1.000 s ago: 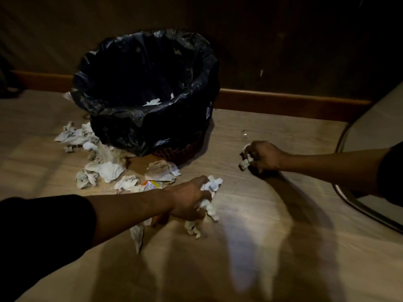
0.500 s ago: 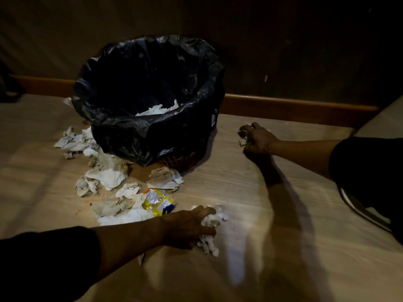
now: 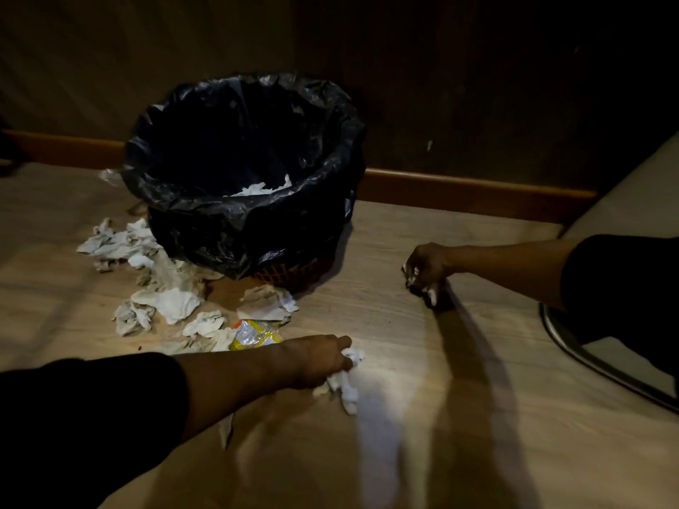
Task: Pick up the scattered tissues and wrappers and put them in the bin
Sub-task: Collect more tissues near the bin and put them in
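Crumpled white tissues (image 3: 343, 380) are bunching under the left hand (image 3: 312, 361), its grip now clamping them on the floor, while the right hand (image 3: 426, 268), back down, is pinching white scraps (image 3: 433, 293), readying both for the black-lined bin (image 3: 242, 178).

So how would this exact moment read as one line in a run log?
left hand: gripping white tissues on floor | right hand: closed on tissue scraps | bin: some tissues inside | pile, yellow wrapper: on floor

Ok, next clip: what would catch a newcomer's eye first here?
The bin lined with a black bag stands at centre by the wall, with white paper inside. Crumpled tissues and a yellow wrapper litter the floor at its left and front. The left hand clutches tissue in front; the right hand grips scraps at right.
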Available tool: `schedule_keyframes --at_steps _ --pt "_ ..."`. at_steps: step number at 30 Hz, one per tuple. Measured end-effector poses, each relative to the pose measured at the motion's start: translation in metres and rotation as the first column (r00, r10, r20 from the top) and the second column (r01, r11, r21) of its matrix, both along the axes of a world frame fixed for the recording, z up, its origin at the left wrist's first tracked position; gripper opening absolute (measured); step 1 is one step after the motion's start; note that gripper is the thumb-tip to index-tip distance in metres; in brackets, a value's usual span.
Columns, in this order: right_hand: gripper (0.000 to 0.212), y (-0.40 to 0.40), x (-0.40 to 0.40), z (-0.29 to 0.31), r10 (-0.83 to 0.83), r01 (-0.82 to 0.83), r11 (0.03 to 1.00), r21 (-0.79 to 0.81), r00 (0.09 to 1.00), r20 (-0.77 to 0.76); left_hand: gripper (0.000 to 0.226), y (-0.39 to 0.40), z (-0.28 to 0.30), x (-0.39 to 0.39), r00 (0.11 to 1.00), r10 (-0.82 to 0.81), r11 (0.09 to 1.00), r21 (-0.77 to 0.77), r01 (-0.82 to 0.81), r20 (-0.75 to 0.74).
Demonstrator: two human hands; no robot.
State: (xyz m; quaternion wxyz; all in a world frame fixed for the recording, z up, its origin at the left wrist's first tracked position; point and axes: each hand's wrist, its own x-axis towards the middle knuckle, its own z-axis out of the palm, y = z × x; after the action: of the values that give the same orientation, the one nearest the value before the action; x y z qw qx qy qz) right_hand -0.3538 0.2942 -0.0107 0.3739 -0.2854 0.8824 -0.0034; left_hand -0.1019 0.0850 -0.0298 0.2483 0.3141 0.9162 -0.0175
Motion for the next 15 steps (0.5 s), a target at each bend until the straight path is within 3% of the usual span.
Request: schedule_keyframes --at_steps 5,8,12,15 --pt "0.036 0.029 0.002 0.049 -0.047 0.047 0.999 0.013 0.998 -0.03 0.042 0.012 0.042 -0.024 0.995 0.099 0.988 0.125 -0.096 -0.021" --pt "0.025 0.044 -0.007 0.082 -0.223 0.216 0.964 -0.152 0.974 -0.029 0.039 0.019 0.08 -0.039 0.98 0.171 0.973 0.172 -0.152 -0.105" --pt "0.014 0.041 -0.007 0.123 -0.439 0.443 0.794 -0.417 0.892 0.111 0.036 0.02 0.126 -0.056 0.94 0.28 0.93 0.296 -0.216 -0.193" --pt "0.008 0.024 0.004 0.159 -0.46 0.479 0.671 -0.566 0.868 0.189 0.032 0.015 0.166 -0.066 0.906 0.32 0.918 0.325 -0.226 -0.276"
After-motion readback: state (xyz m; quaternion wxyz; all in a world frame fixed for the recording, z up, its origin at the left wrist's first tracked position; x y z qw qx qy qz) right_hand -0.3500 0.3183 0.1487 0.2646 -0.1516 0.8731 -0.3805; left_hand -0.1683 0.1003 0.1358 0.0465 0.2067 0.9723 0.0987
